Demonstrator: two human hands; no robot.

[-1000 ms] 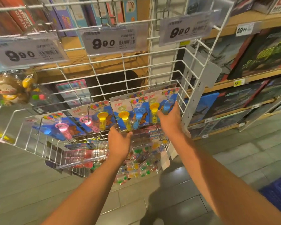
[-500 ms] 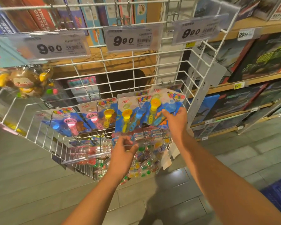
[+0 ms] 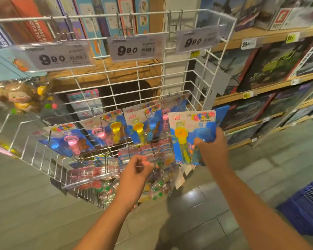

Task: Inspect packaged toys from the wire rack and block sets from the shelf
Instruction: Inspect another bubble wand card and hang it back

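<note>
At far left a bagged monkey toy (image 3: 19, 96) hangs on the wire rack (image 3: 193, 73), under three price tags (image 3: 134, 49) reading 9.90. Carded toys (image 3: 114, 131) hang in a row on the rack's hooks. The left hand (image 3: 136, 173) hovers below them with fingers curled, holding nothing that can be made out. The right hand (image 3: 212, 150) pinches one toy pack (image 3: 190, 134), held off the rack, just beside the row. Boxed sets (image 3: 276, 67) fill the shelf (image 3: 267, 33) at right, and a blue basket (image 3: 307, 204) sits on the floor.
</note>
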